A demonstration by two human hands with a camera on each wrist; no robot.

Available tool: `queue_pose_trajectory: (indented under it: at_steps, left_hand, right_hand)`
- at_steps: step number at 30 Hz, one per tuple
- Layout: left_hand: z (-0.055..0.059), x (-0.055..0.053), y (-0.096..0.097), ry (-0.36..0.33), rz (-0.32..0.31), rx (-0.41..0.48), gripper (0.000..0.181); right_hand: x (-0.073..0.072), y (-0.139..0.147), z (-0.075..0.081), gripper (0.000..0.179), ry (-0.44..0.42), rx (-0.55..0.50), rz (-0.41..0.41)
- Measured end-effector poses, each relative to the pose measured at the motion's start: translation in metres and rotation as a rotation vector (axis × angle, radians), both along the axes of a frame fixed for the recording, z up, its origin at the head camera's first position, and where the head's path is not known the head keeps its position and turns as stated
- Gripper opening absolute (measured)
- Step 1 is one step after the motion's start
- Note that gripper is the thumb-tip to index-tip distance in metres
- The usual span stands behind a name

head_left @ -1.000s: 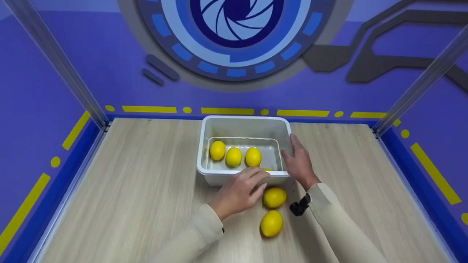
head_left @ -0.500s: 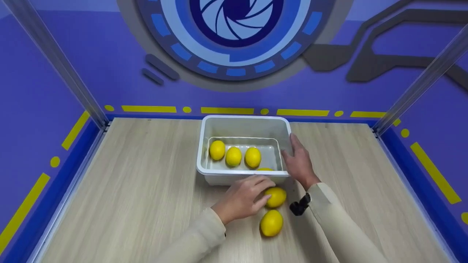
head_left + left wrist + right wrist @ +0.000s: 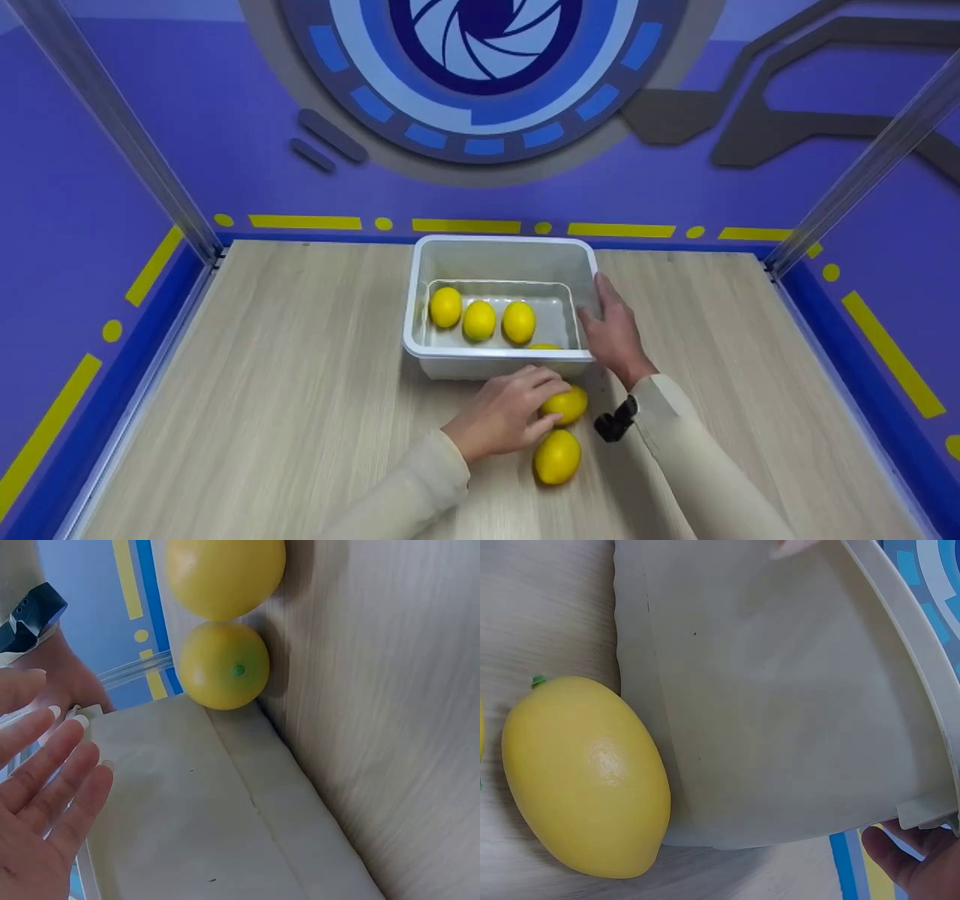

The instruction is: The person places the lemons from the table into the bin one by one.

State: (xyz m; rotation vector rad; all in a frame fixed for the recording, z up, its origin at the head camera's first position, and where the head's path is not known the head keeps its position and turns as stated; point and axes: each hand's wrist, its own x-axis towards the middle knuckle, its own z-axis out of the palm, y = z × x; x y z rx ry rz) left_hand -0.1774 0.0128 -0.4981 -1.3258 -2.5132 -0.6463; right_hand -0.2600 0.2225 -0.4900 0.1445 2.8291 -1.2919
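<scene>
A white plastic bin (image 3: 457, 366) stands at the back middle of the table. Inside lie several yellow lemons (image 3: 478, 321), one mostly hidden behind the front wall. In front of the bin are two more, a near-bin lemon (image 3: 568, 403) and a front lemon (image 3: 557, 457). My left hand (image 3: 510, 412) hovers at the left of the near-bin lemon, fingers extended over it in the head view. The left wrist view shows its fingers (image 3: 56, 799) spread and apart from that lemon (image 3: 223, 666). My right hand (image 3: 616, 337) grips the bin's right wall, thumb over the inside.
A wood-grain table (image 3: 300, 390) lies under everything. Blue printed walls (image 3: 315, 199) close off the back and both sides, with metal corner posts (image 3: 862, 165). The right wrist carries a black device (image 3: 615, 421) beside the near-bin lemon.
My left hand has come back from the bin's front rim, down and to the right, to the near-bin lemon. The right hand, the bin and the lemons outside hold their places.
</scene>
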Motion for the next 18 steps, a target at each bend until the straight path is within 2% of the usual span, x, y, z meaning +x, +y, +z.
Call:
queue_pose_trajectory:
  at_steps: [8, 18]
  left_hand:
    - [-0.0055, 0.0003, 0.004, -0.001, -0.006, -0.018, 0.035]
    - [-0.0105, 0.0028, 0.0104, -0.076, -0.046, -0.085, 0.039]
  right_hand:
    - [-0.0006, 0.0, 0.0003, 0.068, -0.013, -0.007, -0.005]
    - [0.0016, -0.0004, 0.0013, 0.069, -0.013, -0.019, -0.001]
